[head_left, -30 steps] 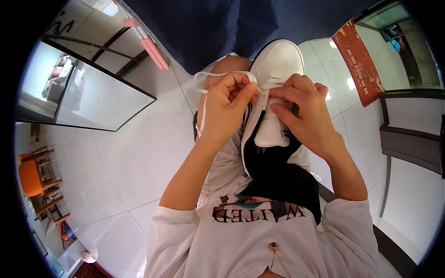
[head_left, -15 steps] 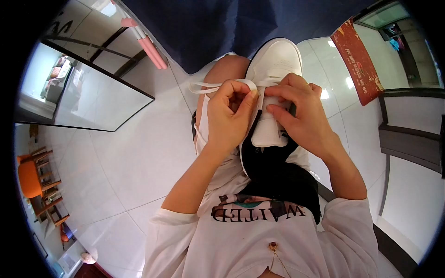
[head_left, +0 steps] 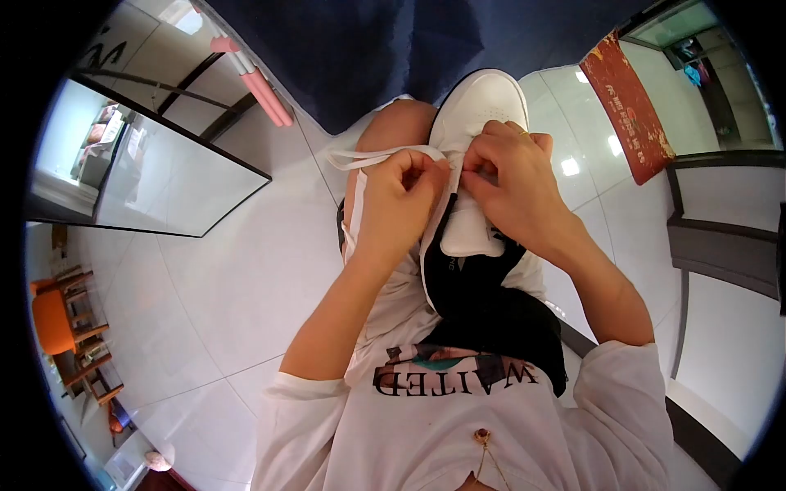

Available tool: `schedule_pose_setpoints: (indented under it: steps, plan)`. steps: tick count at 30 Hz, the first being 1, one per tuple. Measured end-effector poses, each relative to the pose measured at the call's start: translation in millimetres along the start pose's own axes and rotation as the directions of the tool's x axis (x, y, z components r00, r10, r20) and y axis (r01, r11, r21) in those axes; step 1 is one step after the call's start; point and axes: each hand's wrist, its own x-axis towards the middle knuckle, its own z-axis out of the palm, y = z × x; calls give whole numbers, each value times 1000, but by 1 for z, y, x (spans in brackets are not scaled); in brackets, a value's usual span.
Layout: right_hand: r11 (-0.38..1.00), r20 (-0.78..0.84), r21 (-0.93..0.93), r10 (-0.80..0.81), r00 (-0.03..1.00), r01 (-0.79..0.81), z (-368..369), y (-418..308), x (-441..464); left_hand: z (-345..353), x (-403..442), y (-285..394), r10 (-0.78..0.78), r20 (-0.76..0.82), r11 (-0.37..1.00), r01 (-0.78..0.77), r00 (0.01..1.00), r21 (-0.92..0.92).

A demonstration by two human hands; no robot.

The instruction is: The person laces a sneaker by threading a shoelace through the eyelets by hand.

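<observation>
A white shoe (head_left: pixel 489 96) with a black inner lining (head_left: pixel 467 282) rests over my lap, toe pointing away from me. Its pale tongue (head_left: pixel 471 229) lies between the sides of the opening. My left hand (head_left: pixel 401 196) is at the shoe's left eyelet edge, thumb and forefinger pinched on a white shoelace (head_left: pixel 360 155). The lace loops out to the left and hangs down over my knee. Close beside it, my right hand (head_left: pixel 517 184) is closed above the tongue, fingertips pinched at the same eyelet edge. What those fingertips hold is hidden.
Dark blue cloth (head_left: pixel 360 57) hangs in front of my knees. A mirror-like panel (head_left: pixel 180 172) and pink-handled rods (head_left: pixel 266 94) stand at left, with an orange chair (head_left: pixel 53 319) farther off. At right are a worn red board (head_left: pixel 626 114) and a grey ledge (head_left: pixel 725 254).
My right hand's spread fingers have drawn together into a pinch and shifted slightly left, toward the eyelet edge. My left hand keeps its pinch near the same spot.
</observation>
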Motion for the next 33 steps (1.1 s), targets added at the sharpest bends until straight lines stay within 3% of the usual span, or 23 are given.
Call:
schedule_pose_setpoints:
  steps: [1,2,4,5,7,13,15,16,17,20,21,23,25,26,27,28,29,31,33]
  plan:
    - [1000,1,0,-5,1000,5,-1,1,0,4,-3,3,88,-42,985,-81,995,155]
    - [999,1,1,-37,999,37,-2,1,-1,5,-8,6,88,-46,985,-80,995,155]
    - [998,1,7,-66,998,66,-4,1,-2,7,-16,10,397,88,811,-394,914,433]
    - [996,23,-13,-93,995,94,-5,1,-2,5,-16,14,394,88,810,-391,915,437]
    - [991,40,-30,-127,991,128,-5,2,-1,-4,-12,21,174,158,826,-232,972,514]
    - [981,-12,-16,-192,981,192,-21,4,-14,1,-13,22,274,85,687,-256,958,680]
    - [978,-30,-27,-206,978,205,-39,10,-22,1,-14,25,249,67,700,-227,966,677]
    - [979,-42,181,-91,995,97,-49,12,-25,2,-14,26,225,49,713,-199,973,672]
    - [925,-31,381,27,999,-13,-58,17,-29,2,-14,27,222,49,715,-197,974,671]
    - [782,-71,620,141,987,-67,-81,46,-44,4,-13,28,205,57,725,-191,977,661]
    - [615,-131,786,261,956,-60,-82,44,-52,4,-13,28,224,69,713,-212,972,668]
    - [371,-124,929,341,932,-12,-92,49,-61,4,-13,27,242,79,700,-231,967,676]
    - [139,-169,979,166,971,147,-107,71,-74,3,-14,27,238,69,694,-219,969,685]
    - [142,-203,972,108,973,188,-115,84,-80,3,-14,26,238,69,692,-219,969,688]
    - [176,-228,965,182,957,196,-128,95,-91,3,-15,25,251,66,694,-227,966,683]
    - [71,-180,983,136,974,172,-146,108,-99,2,-14,24,264,61,697,-234,963,678]
    - [119,-255,965,199,946,235,-164,122,-114,2,-14,24,264,58,698,-232,963,677]
    - [332,-337,901,130,933,279,-216,168,-144,0,-15,24,256,60,687,-225,965,691]
    - [436,-372,859,170,912,269,-281,211,-184,-2,-14,23,261,59,690,-228,964,687]
